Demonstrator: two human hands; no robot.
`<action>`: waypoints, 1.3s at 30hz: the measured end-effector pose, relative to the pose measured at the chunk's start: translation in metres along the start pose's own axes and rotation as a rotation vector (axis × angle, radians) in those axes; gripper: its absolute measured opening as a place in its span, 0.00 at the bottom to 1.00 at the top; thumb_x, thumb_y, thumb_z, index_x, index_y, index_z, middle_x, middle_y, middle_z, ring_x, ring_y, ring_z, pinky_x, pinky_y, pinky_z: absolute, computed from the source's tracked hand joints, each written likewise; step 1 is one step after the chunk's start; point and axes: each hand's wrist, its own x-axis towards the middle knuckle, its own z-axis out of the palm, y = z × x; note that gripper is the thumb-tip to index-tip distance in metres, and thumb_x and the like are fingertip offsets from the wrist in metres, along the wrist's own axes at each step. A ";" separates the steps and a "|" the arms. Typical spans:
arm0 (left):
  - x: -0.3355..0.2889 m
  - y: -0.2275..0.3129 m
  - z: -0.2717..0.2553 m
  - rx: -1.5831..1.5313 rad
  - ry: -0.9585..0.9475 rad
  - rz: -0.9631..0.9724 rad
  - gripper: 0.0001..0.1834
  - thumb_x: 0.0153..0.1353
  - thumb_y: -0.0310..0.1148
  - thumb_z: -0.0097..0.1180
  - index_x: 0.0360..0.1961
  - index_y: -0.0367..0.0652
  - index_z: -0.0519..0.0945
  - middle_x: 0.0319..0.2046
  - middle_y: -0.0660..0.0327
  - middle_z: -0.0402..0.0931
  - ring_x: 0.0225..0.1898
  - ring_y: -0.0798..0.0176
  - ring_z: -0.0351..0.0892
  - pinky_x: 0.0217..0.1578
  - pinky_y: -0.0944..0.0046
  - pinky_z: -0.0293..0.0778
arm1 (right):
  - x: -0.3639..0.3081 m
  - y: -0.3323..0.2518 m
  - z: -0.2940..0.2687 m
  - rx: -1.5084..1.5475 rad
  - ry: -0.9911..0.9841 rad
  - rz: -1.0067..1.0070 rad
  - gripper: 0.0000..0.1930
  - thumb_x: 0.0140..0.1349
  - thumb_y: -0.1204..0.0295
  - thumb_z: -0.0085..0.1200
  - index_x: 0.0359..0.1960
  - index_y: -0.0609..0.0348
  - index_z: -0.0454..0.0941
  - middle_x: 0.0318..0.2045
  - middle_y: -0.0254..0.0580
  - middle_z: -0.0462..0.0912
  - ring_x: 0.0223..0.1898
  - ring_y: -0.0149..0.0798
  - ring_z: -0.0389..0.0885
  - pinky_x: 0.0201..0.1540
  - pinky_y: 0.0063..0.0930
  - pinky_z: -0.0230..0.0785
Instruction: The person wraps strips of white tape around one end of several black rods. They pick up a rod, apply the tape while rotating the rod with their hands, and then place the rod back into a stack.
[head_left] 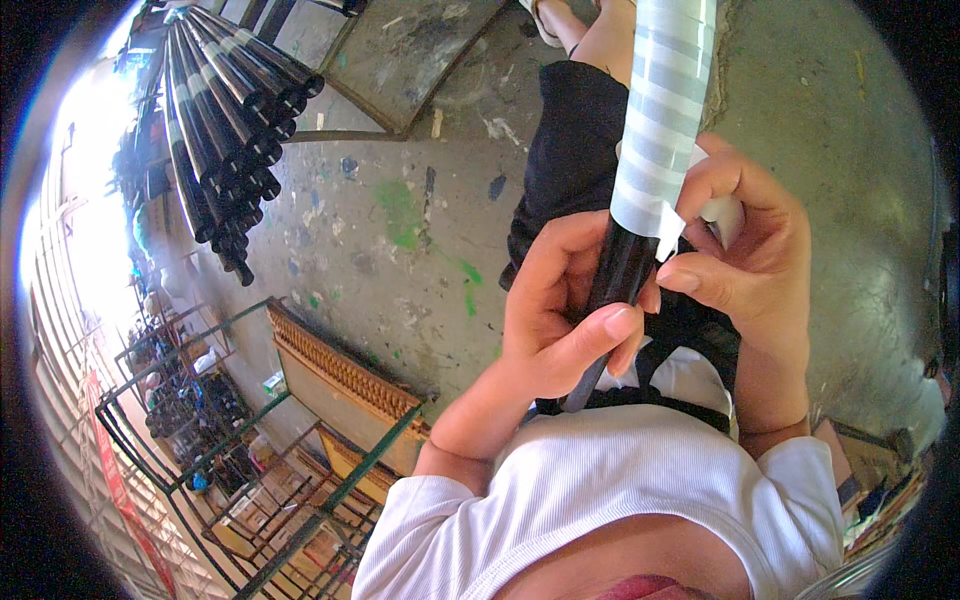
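Floor [420, 290] is seen beyond the white top [620, 470], in front of which a black tube [621, 268] is held pointing away, its far part covered by pale banded film [658, 120]. Its bare near part is gripped by the left hand [555, 318], probably so that the film's edge is left reachable; the right hand [762, 245] is curled close beside that edge, but whether the loose white tab [668, 232] is pinched cannot be told.

The rod [622, 268] is black, its wrap [662, 110] striped white and grey, the floor [402, 218] green-splotched.
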 end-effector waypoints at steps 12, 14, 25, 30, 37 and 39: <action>-0.002 -0.001 -0.001 0.308 0.110 0.021 0.28 0.56 0.34 0.54 0.53 0.35 0.57 0.30 0.49 0.70 0.13 0.69 0.67 0.12 0.72 0.63 | -0.004 -0.001 -0.010 0.113 0.015 -0.007 0.09 0.48 0.73 0.58 0.27 0.57 0.69 0.28 0.29 0.68 0.31 0.23 0.65 0.36 0.15 0.54; -0.003 0.000 0.002 0.470 0.156 0.033 0.27 0.56 0.28 0.53 0.54 0.34 0.57 0.30 0.51 0.71 0.15 0.69 0.68 0.15 0.73 0.64 | -0.004 0.000 -0.020 0.068 -0.010 -0.023 0.08 0.50 0.74 0.56 0.29 0.58 0.70 0.26 0.27 0.67 0.30 0.22 0.64 0.34 0.13 0.55; -0.009 0.000 0.005 0.913 0.257 0.144 0.29 0.48 0.28 0.65 0.50 0.31 0.67 0.38 0.55 0.73 0.34 0.67 0.74 0.36 0.71 0.70 | 0.005 0.005 -0.015 -0.171 0.015 -0.091 0.45 0.46 0.38 0.50 0.56 0.66 0.63 0.33 0.33 0.69 0.24 0.22 0.57 0.27 0.15 0.48; -0.005 -0.004 0.001 0.961 0.198 0.304 0.28 0.48 0.27 0.64 0.49 0.32 0.67 0.37 0.54 0.74 0.34 0.65 0.75 0.36 0.70 0.70 | 0.010 -0.005 -0.017 -0.245 -0.120 0.013 0.23 0.46 0.59 0.62 0.39 0.62 0.74 0.35 0.34 0.69 0.30 0.23 0.61 0.30 0.15 0.51; -0.006 -0.003 0.002 0.909 0.197 0.176 0.28 0.48 0.27 0.64 0.49 0.31 0.67 0.37 0.54 0.74 0.35 0.66 0.75 0.37 0.70 0.70 | 0.008 -0.001 -0.023 -0.027 -0.151 -0.020 0.06 0.49 0.72 0.54 0.22 0.62 0.74 0.36 0.38 0.74 0.35 0.29 0.70 0.38 0.20 0.60; -0.007 -0.001 0.005 0.866 0.241 0.074 0.28 0.48 0.27 0.64 0.49 0.31 0.67 0.37 0.54 0.74 0.36 0.66 0.75 0.37 0.70 0.70 | 0.007 -0.007 -0.023 -0.182 -0.115 0.004 0.06 0.48 0.72 0.53 0.22 0.62 0.73 0.32 0.37 0.73 0.32 0.27 0.69 0.35 0.18 0.59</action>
